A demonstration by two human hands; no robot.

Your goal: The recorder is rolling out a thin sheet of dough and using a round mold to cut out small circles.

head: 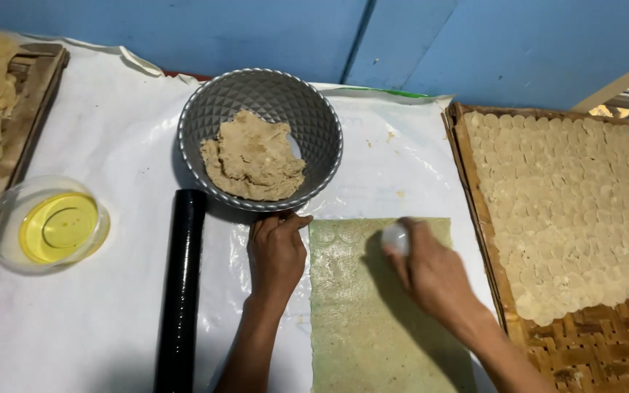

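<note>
**Round cutter pressed on a rolled dough sheet**

A small, pale, round cutter (396,237) sits near the far end of a thin, greenish-tan sheet of rolled dough (373,320). The right hand (434,273) is closed around it, so only the cutter's rounded top shows beyond the fingers, and it is pressed down onto the sheet. Faint circular marks show on the sheet's far left corner, just beside the cutter.

The left hand (277,251) lies palm down at the sheet's left edge, with its fingertips at the far left corner. It holds nothing, and its fingers are loosely curled against the white plastic table cover (111,306).

Just beyond the left hand stands a grey, faceted plastic bowl (205,116) with a lump of beige dough (255,157) in it. To the left of that hand, a long black rolling pin (182,291) lies lengthwise on the cover. Farther left is a clear glass bowl of yellow oil (52,225), and at the left edge a wooden tray (34,94) carries pale dough pieces.

To the right of the sheet, a woven bamboo tray (591,349) is mostly covered with rows of small, pale dough discs (576,204). A blue wall (475,44) stands behind the table.
</note>
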